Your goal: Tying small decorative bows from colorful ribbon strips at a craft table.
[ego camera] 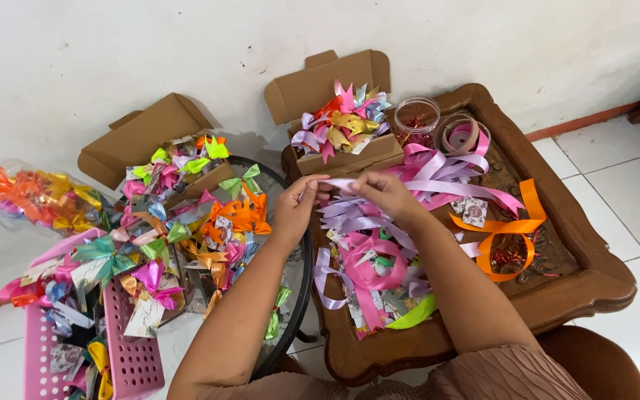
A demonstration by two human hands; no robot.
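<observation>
My left hand and my right hand meet over a carved wooden table, both pinching a short strip of pale lilac ribbon stretched between their fingertips. Beneath them lies a heap of cut lilac ribbon pieces. Loose pink ribbon trails behind the right hand, and a pink ribbon roll lies under my forearms. An orange ribbon curls on the right side of the table.
Two open cardboard boxes hold finished coloured bows. More bows cover a round glass table, a pink plastic basket and a clear bag on the left. A clear jar and tape rolls stand at the back.
</observation>
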